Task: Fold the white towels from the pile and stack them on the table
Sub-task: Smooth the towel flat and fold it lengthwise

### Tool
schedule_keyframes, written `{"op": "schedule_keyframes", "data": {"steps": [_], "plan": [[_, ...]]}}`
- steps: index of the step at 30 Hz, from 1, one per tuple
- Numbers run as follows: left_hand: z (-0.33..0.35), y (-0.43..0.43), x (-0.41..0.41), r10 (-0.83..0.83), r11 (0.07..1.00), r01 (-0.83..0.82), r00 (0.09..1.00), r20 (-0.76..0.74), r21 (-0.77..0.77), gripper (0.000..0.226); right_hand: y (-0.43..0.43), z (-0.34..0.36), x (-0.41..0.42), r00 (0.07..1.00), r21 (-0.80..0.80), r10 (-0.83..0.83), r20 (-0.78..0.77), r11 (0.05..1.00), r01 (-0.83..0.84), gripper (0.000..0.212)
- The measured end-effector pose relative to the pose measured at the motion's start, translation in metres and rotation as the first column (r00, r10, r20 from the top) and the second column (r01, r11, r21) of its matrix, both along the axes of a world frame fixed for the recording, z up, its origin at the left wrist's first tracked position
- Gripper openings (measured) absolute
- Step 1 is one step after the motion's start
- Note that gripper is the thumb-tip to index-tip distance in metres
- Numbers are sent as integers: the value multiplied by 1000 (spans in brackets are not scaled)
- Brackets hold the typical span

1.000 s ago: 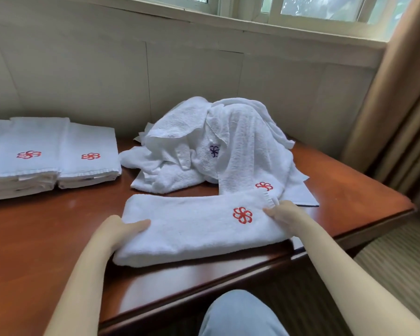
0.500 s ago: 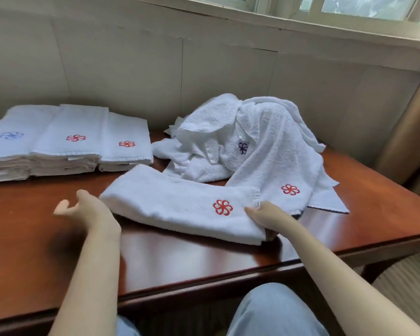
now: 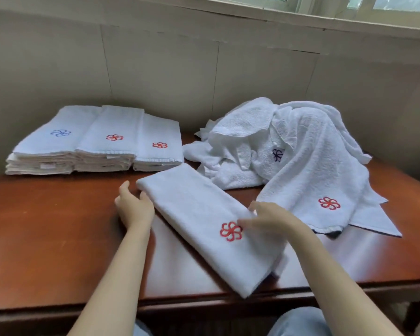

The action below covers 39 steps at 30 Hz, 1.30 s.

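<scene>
Folded towel [image 3: 199, 214] diagonal on desk [image 3: 46, 226]; left hand [image 3: 134, 209] spread at edge, right hand [image 3: 269, 219] flat on top. Support both ends, keep folds, land squarely on lowest stack [image 3: 155, 132].

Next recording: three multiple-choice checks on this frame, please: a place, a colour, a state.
1. Where on the brown wooden table are the three stacks of folded white towels?
A) back left B) front right C) front centre
2. Which colour is the flower emblem atop the leftmost stack?
A) red B) blue C) green
3. The white towel with a red flower emblem under the right hand is:
A) crumpled B) rolled up C) folded flat in a long strip

Key: 1A, they sit by the wall, left of the unfolded white towel heap. 2B, its neighbours' are red. 3C, it lies smooth and diagonal.
</scene>
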<state>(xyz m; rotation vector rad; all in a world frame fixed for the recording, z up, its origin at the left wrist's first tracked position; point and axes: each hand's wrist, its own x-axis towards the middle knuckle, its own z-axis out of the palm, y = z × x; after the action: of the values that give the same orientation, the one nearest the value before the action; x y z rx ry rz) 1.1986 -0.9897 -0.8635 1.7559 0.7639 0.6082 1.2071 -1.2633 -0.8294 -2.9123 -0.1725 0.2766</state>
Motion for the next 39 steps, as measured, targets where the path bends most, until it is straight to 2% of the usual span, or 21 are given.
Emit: {"op": "schedule_keyframes", "data": {"steps": [2,5,6,9,11,13,16,19,23,26,30,33,35,36,37,39], "plan": [[-1,5,0,6,999,-8,999,-53,-48,46,16,0,-4,998,41,27,-58,999,-25,36],[0,-9,-6,-152,988,149,986,-70,-42,38,42,-2,-5,999,230,-50,17,972,45,37],[-1,-15,-7,-202,979,200,975,-89,-30,37,47,-1,-5,998,272,-57,-1,961,55,40],[0,-17,-11,-286,958,280,948,-136,-67,52,53,1,-8,966,486,50,-254,870,82,36],[2,-13,-13,-323,942,315,944,-65,-113,64,58,2,-10,916,580,166,-366,810,85,29],[5,-10,-16,-338,924,342,940,54,-170,69,64,-1,-7,923,696,183,-339,709,114,39],[10,-5,-22,-423,881,431,902,87,-195,61,77,-6,2,955,882,174,-241,450,141,46],[12,-2,-33,-565,801,559,824,37,-213,59,88,-11,9,966,905,131,-224,395,157,34],[32,8,-46,-580,777,582,810,87,-241,61,94,-1,6,927,916,225,-301,339,215,45],[63,21,-46,-582,734,627,779,233,-262,60,99,26,12,946,963,264,-185,239,122,53],[127,52,11,-668,703,705,698,258,-90,64,116,85,63,969,990,245,-6,136,-28,56],[175,73,98,-604,768,639,747,277,-48,71,150,124,148,987,996,150,57,63,-67,50],[174,85,157,-498,846,523,845,192,-106,69,176,124,212,996,999,82,27,44,-30,55],[162,88,180,-475,870,478,878,59,-117,68,187,112,240,998,996,64,-19,89,13,59],[142,92,197,-480,877,470,870,-113,-104,65,197,92,263,995,986,74,-68,156,55,62],[102,100,216,-446,870,493,793,-415,6,53,211,41,296,978,950,115,-176,282,138,64]]}}
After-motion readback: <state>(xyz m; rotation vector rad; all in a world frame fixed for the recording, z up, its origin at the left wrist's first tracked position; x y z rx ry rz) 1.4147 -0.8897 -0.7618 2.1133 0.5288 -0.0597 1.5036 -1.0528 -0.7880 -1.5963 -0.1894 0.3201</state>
